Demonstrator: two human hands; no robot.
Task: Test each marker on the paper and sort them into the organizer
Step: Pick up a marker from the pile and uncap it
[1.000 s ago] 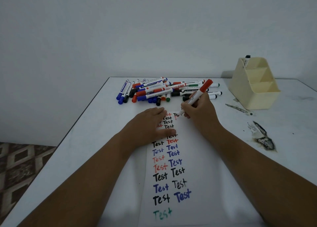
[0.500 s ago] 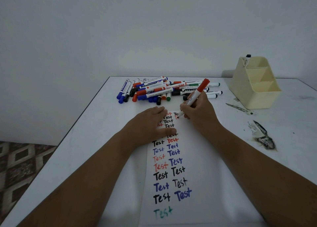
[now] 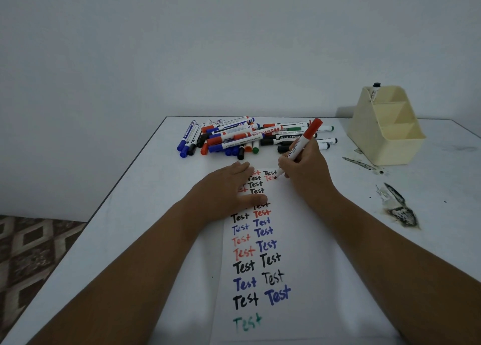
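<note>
A long white paper (image 3: 299,240) lies on the table, covered with "Test" written in black, blue, red and green. My right hand (image 3: 307,173) grips a red marker (image 3: 303,143) with its tip on the paper's top right, beside red letters. My left hand (image 3: 226,191) lies flat on the paper's upper left, fingers spread. A pile of markers (image 3: 250,137) in blue, red, black and green lies beyond the paper. The cream organizer (image 3: 387,126) stands at the far right with one black-capped marker (image 3: 374,92) in its back compartment.
Dark burn-like stains (image 3: 398,209) and a smear (image 3: 359,162) mark the white table (image 3: 145,214) right of the paper. The table's left edge drops to a patterned floor (image 3: 31,245). A plain wall stands behind.
My right hand has moved the red marker's tip slightly along the top of the paper, and more red lettering shows there. The left hand has stayed flat on the paper.
</note>
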